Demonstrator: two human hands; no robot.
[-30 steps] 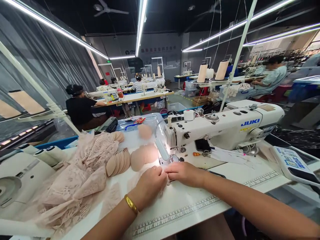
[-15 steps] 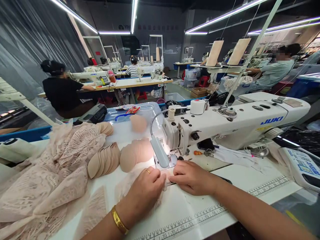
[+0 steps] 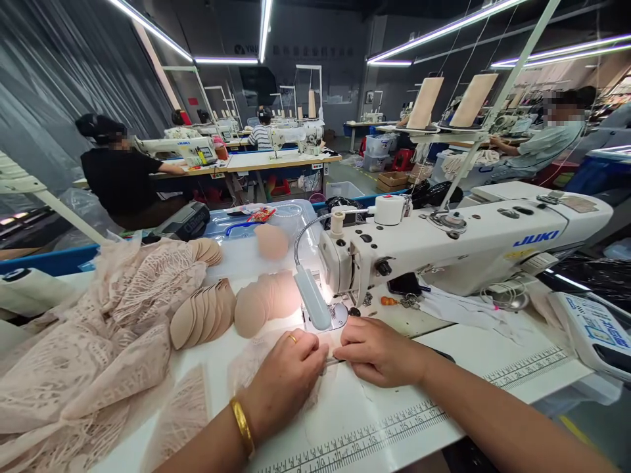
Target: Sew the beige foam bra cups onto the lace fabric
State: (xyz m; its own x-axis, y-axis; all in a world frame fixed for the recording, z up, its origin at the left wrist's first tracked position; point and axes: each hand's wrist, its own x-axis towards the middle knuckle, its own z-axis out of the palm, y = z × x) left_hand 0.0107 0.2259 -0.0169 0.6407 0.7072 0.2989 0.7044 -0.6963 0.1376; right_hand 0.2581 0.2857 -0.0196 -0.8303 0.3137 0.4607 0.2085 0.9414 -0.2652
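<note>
Both my hands rest on a small piece of pale pink lace [image 3: 246, 364] lying on the white sewing table [image 3: 374, 420], just in front of the needle of a white JUKI sewing machine [image 3: 458, 246]. My left hand [image 3: 288, 374], with a ring and a gold bangle, has its fingers curled and pinches the lace. My right hand [image 3: 377, 351] presses its closed fingers on the same piece from the right. Their fingertips nearly meet under the machine's lamp [image 3: 310, 299].
A heap of pink lace [image 3: 93, 348] fills the left of the table, with stacks of beige foam cups [image 3: 202, 315] beside it. A control panel [image 3: 594, 328] sits at the right. Other people sew at tables behind.
The camera tilted down and closer between the first frame and now. My hands stay at the needle, with only small shifts of the fingers on the lace.
</note>
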